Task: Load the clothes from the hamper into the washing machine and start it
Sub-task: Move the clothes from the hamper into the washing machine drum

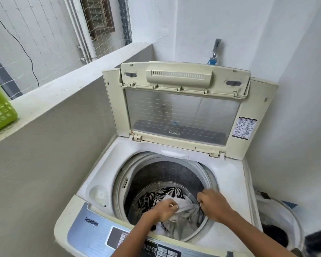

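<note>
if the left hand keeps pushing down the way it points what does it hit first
Probably the white garment that the left hand already grips, then the black-and-white patterned cloth in the drum beneath; depth is unclear.

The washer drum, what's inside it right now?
Inside the drum: a black-and-white patterned garment and a white cloth, gripped by both hands. Anything beneath is covered.

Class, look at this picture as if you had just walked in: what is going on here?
A person is loading a top-loading washing machine whose lid stands open. Both hands are down in the drum: the left hand and the right hand grip a pale garment above a black-and-white patterned garment. The hamper stands to the right with dark clothing inside. The control panel is untouched.
</note>
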Tool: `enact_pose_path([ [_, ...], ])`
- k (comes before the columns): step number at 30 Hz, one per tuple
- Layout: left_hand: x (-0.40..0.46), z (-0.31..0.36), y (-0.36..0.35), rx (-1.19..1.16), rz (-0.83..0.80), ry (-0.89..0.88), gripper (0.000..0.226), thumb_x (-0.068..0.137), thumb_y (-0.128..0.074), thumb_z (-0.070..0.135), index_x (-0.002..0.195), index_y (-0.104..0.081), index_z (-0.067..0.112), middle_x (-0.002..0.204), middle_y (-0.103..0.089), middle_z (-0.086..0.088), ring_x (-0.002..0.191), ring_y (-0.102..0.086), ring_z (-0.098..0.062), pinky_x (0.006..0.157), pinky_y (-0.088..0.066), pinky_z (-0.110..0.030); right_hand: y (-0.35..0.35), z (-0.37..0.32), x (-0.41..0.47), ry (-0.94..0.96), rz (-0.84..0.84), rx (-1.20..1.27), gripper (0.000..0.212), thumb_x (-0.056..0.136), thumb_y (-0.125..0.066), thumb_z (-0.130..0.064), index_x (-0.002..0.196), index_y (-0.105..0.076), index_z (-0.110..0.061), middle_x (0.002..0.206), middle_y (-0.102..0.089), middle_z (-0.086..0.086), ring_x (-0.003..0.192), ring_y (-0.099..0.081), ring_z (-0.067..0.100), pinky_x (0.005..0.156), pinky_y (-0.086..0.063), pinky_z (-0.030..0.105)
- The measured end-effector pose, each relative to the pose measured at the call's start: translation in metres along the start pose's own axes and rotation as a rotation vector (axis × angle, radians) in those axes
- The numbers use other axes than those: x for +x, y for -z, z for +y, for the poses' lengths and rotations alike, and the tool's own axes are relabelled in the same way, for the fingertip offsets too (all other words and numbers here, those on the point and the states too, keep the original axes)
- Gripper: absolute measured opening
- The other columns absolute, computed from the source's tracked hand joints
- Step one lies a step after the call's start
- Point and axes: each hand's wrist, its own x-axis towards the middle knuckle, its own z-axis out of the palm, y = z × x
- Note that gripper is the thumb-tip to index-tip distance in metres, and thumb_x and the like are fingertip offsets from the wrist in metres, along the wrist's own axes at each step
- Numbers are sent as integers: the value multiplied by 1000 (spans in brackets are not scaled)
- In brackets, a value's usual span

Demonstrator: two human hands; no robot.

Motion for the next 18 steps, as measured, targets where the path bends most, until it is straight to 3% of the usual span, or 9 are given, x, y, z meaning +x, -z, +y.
enact_pose_path([
  [3,-2,4,3,-46,99,-51,34,98,-44,30,126,-54,14,129,-58,-7,115,-55,-21,96,-43,-33,7,-6,-2,15,85,95,20,95,-40,-19,109,-54,-16,113,-58,3,106,-50,22,79,-35,32],
  [9,-19,46,-6,-135,299,-257,28,98,-46,28,124,-53,22,120,-60,3,110,-56,-11,94,-44,-28,22,-3,-25,-26,411,453,29,94,-49,-20,122,-57,-18,121,-60,-3,113,-54,18,91,-42,31],
  [14,-33,103,-28,-214,322,-429,20,98,-48,24,115,-52,34,107,-61,10,92,-59,-5,79,-48,-18,24,18,-58,-97,612,620,28,90,-47,-19,115,-60,-20,111,-62,-10,104,-55,13,90,-45,35],
  [18,-35,147,-60,-281,285,-509,24,95,-50,22,117,-53,31,109,-60,14,88,-57,-1,81,-46,-20,20,49,-88,-248,730,724,25,91,-49,-16,114,-59,-21,109,-56,-16,103,-54,10,91,-44,32],
])
